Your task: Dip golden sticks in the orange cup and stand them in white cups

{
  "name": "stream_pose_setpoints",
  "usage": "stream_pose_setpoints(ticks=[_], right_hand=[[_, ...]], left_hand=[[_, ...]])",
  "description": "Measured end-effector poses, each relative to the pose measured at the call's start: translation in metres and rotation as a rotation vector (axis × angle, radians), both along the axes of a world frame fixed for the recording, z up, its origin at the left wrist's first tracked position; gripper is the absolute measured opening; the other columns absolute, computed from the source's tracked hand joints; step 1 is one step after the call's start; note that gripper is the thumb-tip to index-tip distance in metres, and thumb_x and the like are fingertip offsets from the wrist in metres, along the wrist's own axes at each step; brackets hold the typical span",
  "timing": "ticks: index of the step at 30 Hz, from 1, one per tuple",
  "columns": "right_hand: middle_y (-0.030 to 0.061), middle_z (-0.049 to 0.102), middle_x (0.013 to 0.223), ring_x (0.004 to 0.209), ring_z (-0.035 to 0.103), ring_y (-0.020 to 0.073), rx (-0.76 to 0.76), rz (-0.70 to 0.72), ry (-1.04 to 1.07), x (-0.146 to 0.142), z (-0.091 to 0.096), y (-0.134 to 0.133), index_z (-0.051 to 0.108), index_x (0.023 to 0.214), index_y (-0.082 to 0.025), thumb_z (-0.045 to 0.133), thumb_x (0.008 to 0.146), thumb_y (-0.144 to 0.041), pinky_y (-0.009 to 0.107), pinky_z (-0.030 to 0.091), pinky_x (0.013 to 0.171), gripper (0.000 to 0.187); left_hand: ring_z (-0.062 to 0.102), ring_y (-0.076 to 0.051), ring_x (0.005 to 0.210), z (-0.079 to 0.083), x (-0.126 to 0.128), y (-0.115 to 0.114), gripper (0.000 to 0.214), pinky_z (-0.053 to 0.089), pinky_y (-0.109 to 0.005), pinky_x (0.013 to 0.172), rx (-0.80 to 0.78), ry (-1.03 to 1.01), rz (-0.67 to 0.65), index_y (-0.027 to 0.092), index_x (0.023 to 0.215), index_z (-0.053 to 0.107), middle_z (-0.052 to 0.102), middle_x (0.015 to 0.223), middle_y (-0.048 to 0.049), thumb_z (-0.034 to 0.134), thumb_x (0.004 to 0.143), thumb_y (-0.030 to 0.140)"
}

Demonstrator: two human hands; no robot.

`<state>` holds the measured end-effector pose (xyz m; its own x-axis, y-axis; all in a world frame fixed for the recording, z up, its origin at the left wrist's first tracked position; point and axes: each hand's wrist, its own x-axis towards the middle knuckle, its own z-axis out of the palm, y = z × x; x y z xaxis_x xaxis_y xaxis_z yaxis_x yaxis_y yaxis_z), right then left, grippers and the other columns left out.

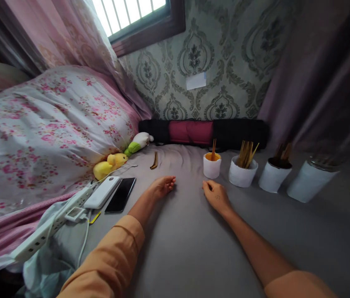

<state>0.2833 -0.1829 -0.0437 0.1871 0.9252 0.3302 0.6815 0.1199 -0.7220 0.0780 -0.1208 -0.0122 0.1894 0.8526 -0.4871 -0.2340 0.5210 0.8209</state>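
My left hand (pixel 163 186) rests on the grey sheet (pixel 187 244), palm turned inward, fingers loosely bent and slightly apart, holding nothing visible. Opposite it, my right hand (pixel 216 195) lies with its fingers curled in; no object shows in it. Just beyond the right hand stands a white-wrapped cup (pixel 212 169) with an orange inside and a few thin orange sticks (pixel 214 150). To its right is a wider white tub (pixel 243 177) full of yellowish-brown sticks (pixel 247 154). Beyond my left hand lie some thin brown-gold pieces (pixel 154 160).
Further right stand a white-wrapped can (pixel 274 178) and a larger one (pixel 311 182), both holding sticks. At left are a phone (pixel 121 195), a white power bank (pixel 102 193), a power strip (pixel 53 225) and plush toys (pixel 109 164). A black-and-maroon roll (pixel 190 131) lies along the wall.
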Motion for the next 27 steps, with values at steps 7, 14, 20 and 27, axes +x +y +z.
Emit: stream_pose_setpoints(ticks=[7, 14, 20, 27], right_hand=[[0.0052, 0.061, 0.058, 0.054, 0.051, 0.0138, 0.007, 0.015, -0.021, 0.0, 0.0, 0.0, 0.061, 0.066, -0.017, 0.036, 0.08, -0.038, 0.022, 0.031, 0.05, 0.036], [0.0041, 0.058, 0.054, 0.05, 0.049, 0.0133, -0.007, 0.018, -0.031, 0.0, -0.001, 0.002, 0.061, 0.067, -0.017, 0.035, 0.08, -0.039, 0.022, 0.029, 0.05, 0.037], [0.0045, 0.059, 0.056, 0.052, 0.05, 0.0138, -0.031, 0.011, -0.031, -0.001, 0.001, 0.001, 0.062, 0.068, -0.017, 0.036, 0.08, -0.039, 0.023, 0.03, 0.05, 0.036], [0.0047, 0.058, 0.054, 0.052, 0.05, 0.0139, -0.022, 0.027, -0.012, -0.001, 0.003, -0.001, 0.061, 0.066, -0.016, 0.035, 0.08, -0.04, 0.023, 0.029, 0.049, 0.037]], left_hand=[[0.044, -0.003, 0.041, 0.008, -0.042, 0.029, 0.004, 0.034, -0.014, 0.038, 0.061, 0.24, 0.11, 0.012, 0.072, 0.05, 0.052, 0.057, 0.0007, 0.052, 0.072, 0.008], [0.049, -0.006, 0.05, 0.014, -0.076, 0.054, 0.008, 0.04, -0.018, 0.044, 0.103, 0.525, 0.173, 0.011, 0.076, 0.053, 0.055, 0.066, -0.003, 0.057, 0.072, 0.017], [0.052, -0.017, 0.091, 0.024, -0.084, 0.061, 0.033, 0.045, -0.038, 0.076, 0.108, 0.76, 0.131, 0.014, 0.11, 0.048, 0.051, 0.108, -0.0085, 0.046, 0.081, 0.031], [0.052, -0.018, 0.093, 0.028, -0.087, 0.079, 0.034, 0.045, -0.039, 0.077, 0.113, 1.001, 0.09, 0.015, 0.111, 0.048, 0.05, 0.11, -0.0087, 0.047, 0.081, 0.031]])
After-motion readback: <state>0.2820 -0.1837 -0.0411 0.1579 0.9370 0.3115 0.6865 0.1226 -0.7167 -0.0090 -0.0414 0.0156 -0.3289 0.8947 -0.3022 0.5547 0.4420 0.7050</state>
